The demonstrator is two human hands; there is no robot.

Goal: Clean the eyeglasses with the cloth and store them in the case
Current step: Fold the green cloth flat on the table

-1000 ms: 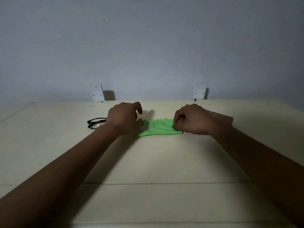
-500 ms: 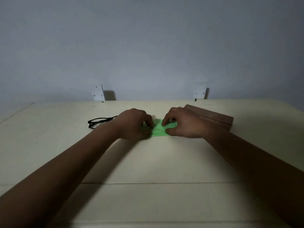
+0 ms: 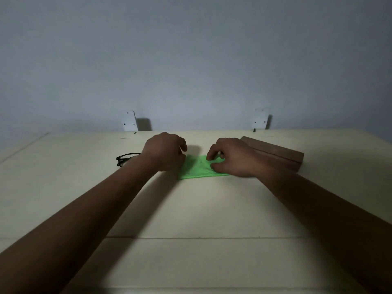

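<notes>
A bright green cloth (image 3: pixel 196 169) lies flat on the cream table (image 3: pixel 191 209), between my two hands. My left hand (image 3: pixel 164 151) sits at the cloth's left end with fingers curled, thumb against the fabric edge. My right hand (image 3: pixel 232 159) pinches the cloth's right part between thumb and fingertips. Black-framed eyeglasses (image 3: pixel 125 159) rest on the table just left of my left wrist, partly hidden by it. A brown rectangular case (image 3: pixel 277 154) lies shut behind my right wrist.
Two white brackets (image 3: pixel 129 120) (image 3: pixel 260 118) stand against the grey wall at the table's far edge. A seam (image 3: pixel 201 238) runs across the tabletop nearer to me.
Half a second ago my hands were close together over the bunched cloth. They have since moved apart, and more of the green cloth shows between them.
</notes>
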